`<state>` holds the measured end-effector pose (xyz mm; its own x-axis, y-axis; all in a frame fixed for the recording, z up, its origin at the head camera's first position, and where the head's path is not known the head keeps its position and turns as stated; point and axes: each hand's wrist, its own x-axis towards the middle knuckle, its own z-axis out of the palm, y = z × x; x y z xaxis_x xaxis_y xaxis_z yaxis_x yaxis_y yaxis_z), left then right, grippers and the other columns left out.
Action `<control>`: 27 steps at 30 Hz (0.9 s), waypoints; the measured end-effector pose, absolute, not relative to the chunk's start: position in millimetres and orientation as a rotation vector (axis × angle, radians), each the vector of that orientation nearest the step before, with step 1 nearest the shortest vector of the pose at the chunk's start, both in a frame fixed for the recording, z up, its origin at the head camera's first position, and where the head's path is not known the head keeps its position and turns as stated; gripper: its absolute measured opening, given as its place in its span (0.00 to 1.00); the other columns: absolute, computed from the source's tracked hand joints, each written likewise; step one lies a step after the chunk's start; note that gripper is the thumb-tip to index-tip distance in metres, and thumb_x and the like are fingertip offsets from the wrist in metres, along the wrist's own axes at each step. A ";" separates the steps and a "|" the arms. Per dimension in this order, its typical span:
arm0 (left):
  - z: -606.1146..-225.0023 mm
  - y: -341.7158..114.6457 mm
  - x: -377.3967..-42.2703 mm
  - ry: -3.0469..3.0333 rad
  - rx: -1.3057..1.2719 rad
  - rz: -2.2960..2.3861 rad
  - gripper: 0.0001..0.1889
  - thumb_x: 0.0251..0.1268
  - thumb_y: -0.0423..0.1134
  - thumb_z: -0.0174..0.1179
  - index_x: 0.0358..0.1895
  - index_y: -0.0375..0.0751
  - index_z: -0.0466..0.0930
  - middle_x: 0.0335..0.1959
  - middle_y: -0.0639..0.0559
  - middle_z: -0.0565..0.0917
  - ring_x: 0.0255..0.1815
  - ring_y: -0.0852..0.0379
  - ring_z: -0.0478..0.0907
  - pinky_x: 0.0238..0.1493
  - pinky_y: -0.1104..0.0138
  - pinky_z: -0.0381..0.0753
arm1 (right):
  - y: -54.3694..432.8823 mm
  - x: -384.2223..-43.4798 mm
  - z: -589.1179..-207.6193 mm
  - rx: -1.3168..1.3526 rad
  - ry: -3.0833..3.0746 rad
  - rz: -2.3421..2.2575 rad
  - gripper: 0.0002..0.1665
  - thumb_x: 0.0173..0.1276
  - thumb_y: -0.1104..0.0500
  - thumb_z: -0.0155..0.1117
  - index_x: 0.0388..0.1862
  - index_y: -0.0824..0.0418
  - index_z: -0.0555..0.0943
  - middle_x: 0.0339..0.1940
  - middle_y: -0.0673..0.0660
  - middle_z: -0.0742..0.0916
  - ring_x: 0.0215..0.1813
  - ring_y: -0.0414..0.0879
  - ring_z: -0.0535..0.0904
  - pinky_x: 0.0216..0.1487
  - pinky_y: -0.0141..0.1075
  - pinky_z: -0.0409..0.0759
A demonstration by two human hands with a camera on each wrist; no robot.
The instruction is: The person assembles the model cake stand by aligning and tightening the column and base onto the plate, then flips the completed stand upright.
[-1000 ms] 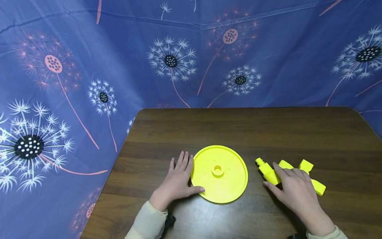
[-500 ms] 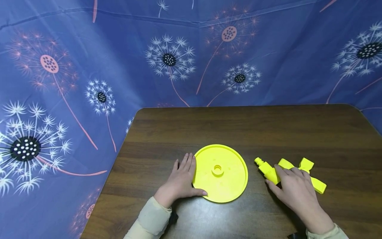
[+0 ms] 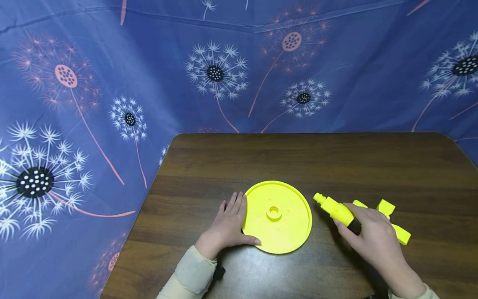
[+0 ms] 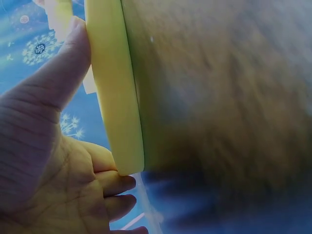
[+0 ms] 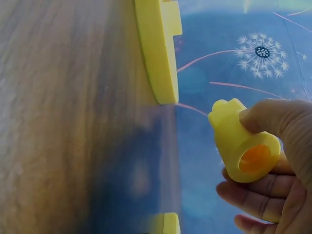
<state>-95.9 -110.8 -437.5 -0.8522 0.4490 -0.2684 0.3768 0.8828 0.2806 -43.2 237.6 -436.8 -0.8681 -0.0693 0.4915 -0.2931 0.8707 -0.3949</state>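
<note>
Pinching a yellow hollow piece [image 3: 337,211] in the right hand [image 3: 377,243], with thumb on one side and fingers curled round the other; held just clear of the dark wood-grained tabletop [image 3: 298,160], near the right side of a yellow disc [image 3: 289,226] but apart from it. Pointed toward the disc by its narrow stepped end, and turned toward the right wrist camera by its round opening. Spread wide along the disc's left side, with the left hand [image 3: 224,228]: thumb over the near rim, fingers nearly straight. Lying flat on the tabletop and built with a raised rim and a short ring [image 3: 274,218] at its centre. Marked faintly on its upper face, too small to read. Beneath and beyond the right hand, partly hidden, blocky yellow parts [image 3: 401,234]; impossible to tell whether joined. Behind the tabletop, a blue cloth [image 3: 157,62] printed with white and pink dandelions.
</note>
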 end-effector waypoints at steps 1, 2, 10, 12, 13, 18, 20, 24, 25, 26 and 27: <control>-437.5 -111.0 -95.8 2.723 0.613 0.315 0.68 0.43 0.73 0.66 0.78 0.35 0.41 0.79 0.41 0.43 0.79 0.45 0.37 0.74 0.46 0.46 | 236.7 -42.8 -435.5 0.255 -2.570 0.665 0.29 0.43 0.58 0.77 0.48 0.63 0.82 0.37 0.64 0.86 0.39 0.62 0.81 0.35 0.53 0.74; -437.3 -111.3 -95.6 2.720 0.610 0.319 0.68 0.43 0.73 0.66 0.78 0.35 0.41 0.79 0.41 0.43 0.79 0.45 0.37 0.74 0.46 0.46 | 235.8 -42.5 -434.4 0.247 -2.571 0.686 0.30 0.43 0.59 0.78 0.48 0.63 0.82 0.38 0.64 0.87 0.39 0.61 0.81 0.33 0.52 0.74; -436.8 -112.6 -95.7 2.726 0.613 0.346 0.67 0.43 0.73 0.67 0.78 0.35 0.42 0.79 0.41 0.45 0.79 0.44 0.38 0.74 0.45 0.47 | 227.7 -44.7 -428.0 0.235 -2.564 0.864 0.34 0.39 0.61 0.84 0.49 0.58 0.82 0.41 0.55 0.87 0.25 0.35 0.70 0.23 0.24 0.64; -437.2 -112.6 -96.0 2.728 0.614 0.350 0.67 0.43 0.72 0.67 0.78 0.35 0.42 0.79 0.41 0.45 0.79 0.44 0.38 0.74 0.45 0.47 | 225.1 -45.9 -427.0 0.247 -2.553 0.947 0.35 0.38 0.64 0.85 0.50 0.57 0.82 0.42 0.52 0.86 0.33 0.32 0.73 0.31 0.19 0.68; -436.9 -112.4 -96.1 2.727 0.613 0.351 0.67 0.43 0.72 0.67 0.78 0.35 0.42 0.79 0.41 0.45 0.79 0.44 0.38 0.74 0.45 0.48 | 223.4 -46.6 -426.2 0.253 -2.547 0.999 0.35 0.38 0.65 0.85 0.50 0.57 0.82 0.42 0.51 0.85 0.37 0.32 0.74 0.35 0.18 0.71; -435.8 -111.9 -96.0 2.722 0.595 0.350 0.67 0.42 0.72 0.68 0.78 0.35 0.42 0.79 0.42 0.45 0.79 0.44 0.38 0.74 0.46 0.48 | 212.8 -52.7 -422.4 0.325 -2.502 1.255 0.33 0.46 0.70 0.80 0.54 0.58 0.82 0.44 0.49 0.83 0.39 0.34 0.74 0.40 0.19 0.75; -435.6 -111.8 -95.9 2.719 0.590 0.355 0.67 0.42 0.71 0.68 0.78 0.35 0.42 0.79 0.42 0.45 0.79 0.44 0.38 0.74 0.46 0.48 | 207.8 -55.6 -421.2 0.358 -2.495 1.302 0.32 0.51 0.70 0.77 0.56 0.58 0.81 0.43 0.50 0.83 0.38 0.35 0.74 0.39 0.20 0.76; -435.3 -111.5 -95.9 2.706 0.587 0.378 0.67 0.43 0.71 0.68 0.78 0.35 0.41 0.80 0.42 0.44 0.79 0.45 0.38 0.74 0.47 0.49 | 197.8 -62.5 -419.3 0.380 -2.526 1.327 0.31 0.56 0.68 0.74 0.60 0.58 0.78 0.40 0.49 0.84 0.37 0.36 0.76 0.39 0.21 0.75; -435.4 -111.4 -95.9 2.701 0.588 0.395 0.67 0.43 0.71 0.69 0.78 0.35 0.41 0.79 0.42 0.44 0.79 0.45 0.38 0.74 0.48 0.50 | 195.4 -64.2 -419.1 0.376 -2.539 1.318 0.31 0.57 0.67 0.74 0.60 0.58 0.78 0.40 0.49 0.84 0.37 0.36 0.77 0.39 0.20 0.75; -435.5 -111.3 -95.8 2.695 0.587 0.411 0.67 0.43 0.70 0.69 0.78 0.35 0.41 0.79 0.42 0.43 0.79 0.45 0.38 0.74 0.49 0.50 | 193.2 -65.9 -418.9 0.373 -2.551 1.311 0.31 0.57 0.66 0.74 0.60 0.58 0.77 0.40 0.49 0.84 0.37 0.36 0.77 0.39 0.20 0.75; -435.8 -111.2 -95.8 2.691 0.587 0.422 0.67 0.43 0.70 0.69 0.78 0.34 0.41 0.79 0.41 0.43 0.79 0.45 0.38 0.74 0.50 0.51 | 190.9 -67.4 -418.6 0.370 -2.561 1.304 0.31 0.57 0.66 0.74 0.60 0.58 0.77 0.40 0.49 0.84 0.38 0.36 0.77 0.39 0.20 0.75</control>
<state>-95.8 -111.2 -435.8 -0.8517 0.4470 -0.2736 0.3417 0.8695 0.3567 -67.4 190.9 -418.6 -0.9382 -0.1133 0.3269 -0.3310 0.5691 -0.7527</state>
